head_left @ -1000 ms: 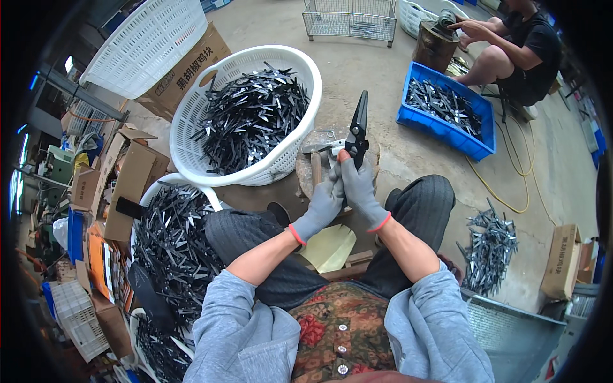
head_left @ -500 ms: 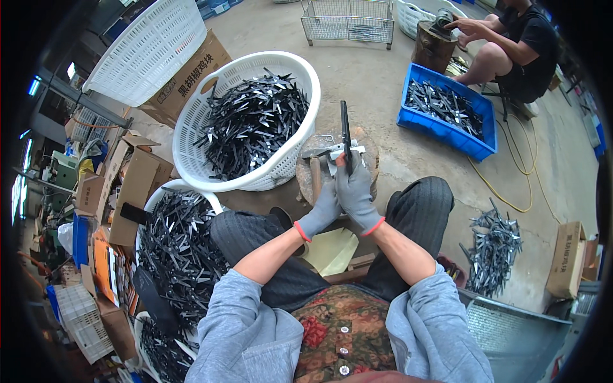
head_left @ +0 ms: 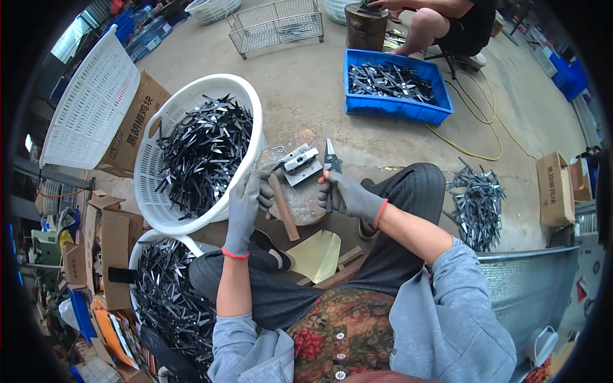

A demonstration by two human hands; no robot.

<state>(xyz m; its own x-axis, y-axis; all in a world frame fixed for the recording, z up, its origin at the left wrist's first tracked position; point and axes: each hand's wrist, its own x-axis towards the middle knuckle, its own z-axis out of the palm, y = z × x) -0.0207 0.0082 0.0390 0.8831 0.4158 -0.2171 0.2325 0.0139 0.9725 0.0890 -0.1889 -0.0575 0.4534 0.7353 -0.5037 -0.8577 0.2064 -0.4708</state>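
Observation:
My right hand (head_left: 350,195), in a grey glove, is closed around a dark scissor blade (head_left: 330,159), its bright pointed tip up and away from me. It is held over the right side of a round work block (head_left: 310,203). On the block sits a silver metal fixture (head_left: 301,165). A hammer with a wooden handle (head_left: 284,210) lies at the block's left side. Beside that handle is my left hand (head_left: 246,203), also gloved, its fingers loosely bent and apart, with nothing visible in them.
A white basket (head_left: 257,127) heaped with dark blades stands left of the block; another full white basket (head_left: 185,239) is nearer. A blue bin (head_left: 399,113) of blades lies ahead, near a seated person (head_left: 440,29). More blades (head_left: 479,204) are piled on the floor at right.
My hands were together over the block and have moved apart, the left one leftward. The blade stays in my right hand, now lower and nearer. The view has shifted to the right.

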